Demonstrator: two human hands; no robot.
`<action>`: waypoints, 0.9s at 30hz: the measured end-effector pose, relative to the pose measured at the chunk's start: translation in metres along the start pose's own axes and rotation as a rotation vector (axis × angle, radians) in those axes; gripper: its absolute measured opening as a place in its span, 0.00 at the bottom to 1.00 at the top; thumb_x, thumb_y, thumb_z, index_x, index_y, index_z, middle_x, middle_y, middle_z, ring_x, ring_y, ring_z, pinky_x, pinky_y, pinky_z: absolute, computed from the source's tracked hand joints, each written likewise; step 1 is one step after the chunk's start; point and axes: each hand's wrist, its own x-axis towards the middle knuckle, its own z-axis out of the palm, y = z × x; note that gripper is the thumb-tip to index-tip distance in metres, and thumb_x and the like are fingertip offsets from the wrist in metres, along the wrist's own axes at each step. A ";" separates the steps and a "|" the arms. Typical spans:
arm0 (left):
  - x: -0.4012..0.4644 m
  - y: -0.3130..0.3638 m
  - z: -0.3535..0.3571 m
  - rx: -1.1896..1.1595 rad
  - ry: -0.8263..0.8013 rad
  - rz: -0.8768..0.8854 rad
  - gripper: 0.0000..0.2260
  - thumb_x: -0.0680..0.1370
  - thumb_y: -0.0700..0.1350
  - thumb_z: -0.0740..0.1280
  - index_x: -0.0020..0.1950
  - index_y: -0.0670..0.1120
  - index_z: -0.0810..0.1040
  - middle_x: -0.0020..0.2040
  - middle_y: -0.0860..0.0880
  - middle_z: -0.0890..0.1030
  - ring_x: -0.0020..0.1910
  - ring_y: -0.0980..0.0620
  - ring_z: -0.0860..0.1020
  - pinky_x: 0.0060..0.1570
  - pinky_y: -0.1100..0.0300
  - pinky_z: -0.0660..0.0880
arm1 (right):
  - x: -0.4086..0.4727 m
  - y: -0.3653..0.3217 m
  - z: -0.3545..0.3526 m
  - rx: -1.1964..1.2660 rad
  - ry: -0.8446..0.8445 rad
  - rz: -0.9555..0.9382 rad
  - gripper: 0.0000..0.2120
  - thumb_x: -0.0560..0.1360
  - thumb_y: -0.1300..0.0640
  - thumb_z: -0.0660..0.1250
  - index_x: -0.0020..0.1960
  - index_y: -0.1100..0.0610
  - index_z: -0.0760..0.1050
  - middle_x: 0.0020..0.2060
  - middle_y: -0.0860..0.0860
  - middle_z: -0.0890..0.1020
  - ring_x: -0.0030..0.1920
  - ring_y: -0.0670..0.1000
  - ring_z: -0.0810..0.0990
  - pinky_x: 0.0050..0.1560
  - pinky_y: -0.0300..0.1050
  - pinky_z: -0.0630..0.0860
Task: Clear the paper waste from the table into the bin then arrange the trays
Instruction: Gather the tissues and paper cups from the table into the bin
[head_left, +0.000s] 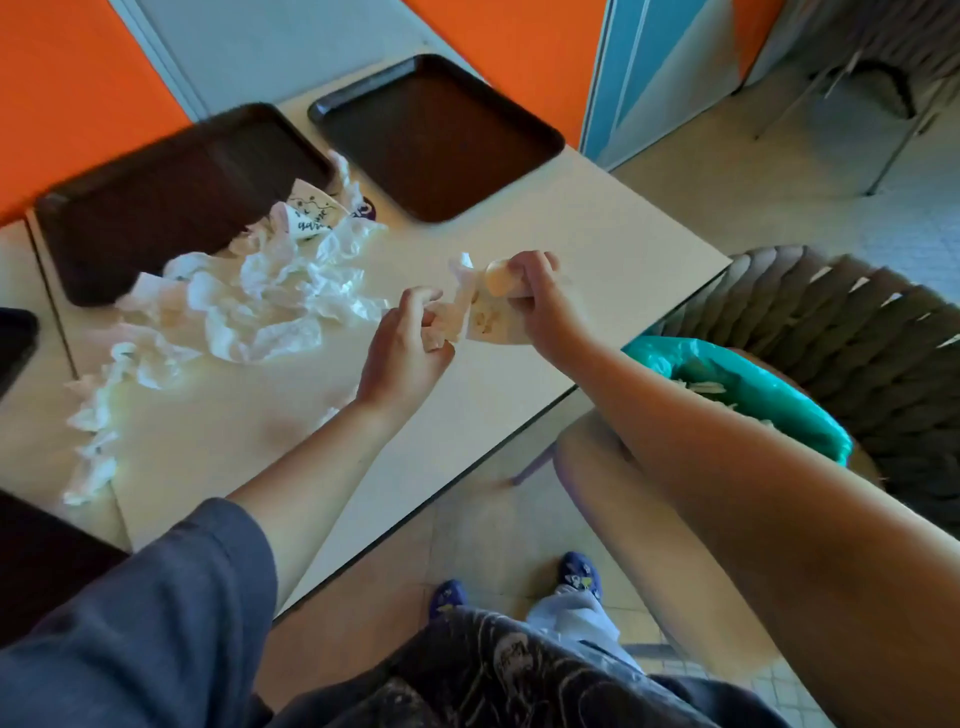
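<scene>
Both hands (402, 353) (540, 301) pinch paper scrap (485, 317).

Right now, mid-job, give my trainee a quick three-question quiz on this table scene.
1. True or false: both hands hold paper scraps.
2. Where is the bin with the green liner? A) on the table B) right of the table, below its edge C) behind the trays
3. How many brown trays lie fully in view at the table's far side?

Key: 1 true, left hand and right hand pinch paper scraps. 2 B. 3 two: left tray, right tray.
</scene>
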 end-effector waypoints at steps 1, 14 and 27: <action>0.003 0.009 0.010 0.006 -0.024 0.022 0.23 0.68 0.32 0.67 0.62 0.40 0.71 0.52 0.42 0.80 0.51 0.44 0.76 0.48 0.60 0.71 | -0.002 0.010 -0.012 -0.010 0.009 0.014 0.16 0.74 0.67 0.61 0.61 0.60 0.69 0.59 0.58 0.72 0.54 0.56 0.71 0.50 0.43 0.68; 0.026 0.116 0.152 0.012 -0.310 0.319 0.13 0.71 0.31 0.67 0.54 0.36 0.79 0.50 0.38 0.70 0.43 0.54 0.70 0.45 0.69 0.67 | -0.067 0.160 -0.124 -0.076 0.205 0.290 0.14 0.74 0.62 0.64 0.59 0.62 0.70 0.57 0.59 0.73 0.54 0.58 0.73 0.51 0.47 0.71; 0.022 0.157 0.284 0.194 -0.787 0.435 0.12 0.73 0.36 0.66 0.56 0.41 0.79 0.51 0.41 0.74 0.60 0.39 0.68 0.60 0.48 0.68 | -0.145 0.288 -0.145 -0.232 0.132 0.605 0.08 0.72 0.69 0.59 0.47 0.66 0.76 0.52 0.61 0.70 0.53 0.60 0.70 0.58 0.46 0.68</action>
